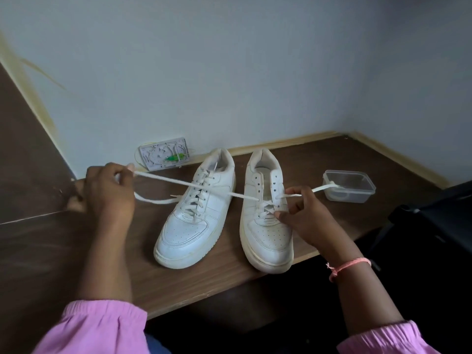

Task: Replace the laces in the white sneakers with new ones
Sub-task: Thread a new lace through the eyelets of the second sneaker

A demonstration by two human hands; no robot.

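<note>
Two white sneakers stand side by side on the brown table point(204, 284), toes toward me. The left sneaker point(194, 215) is laced to the top. Only the lower eyelets of the right sneaker point(265, 226) carry a white lace point(178, 180). One end of that lace runs taut across the left sneaker to my left hand point(109, 192), which grips it at the left of the table. My right hand point(304, 215) pinches the other end beside the right sneaker's eyelets; that end trails right toward a plastic box.
A clear plastic box point(348, 186) sits at the right of the table. A white wall plate with a green part point(164, 157) lies against the wall behind the sneakers. A dark object point(439, 215) is at the right edge.
</note>
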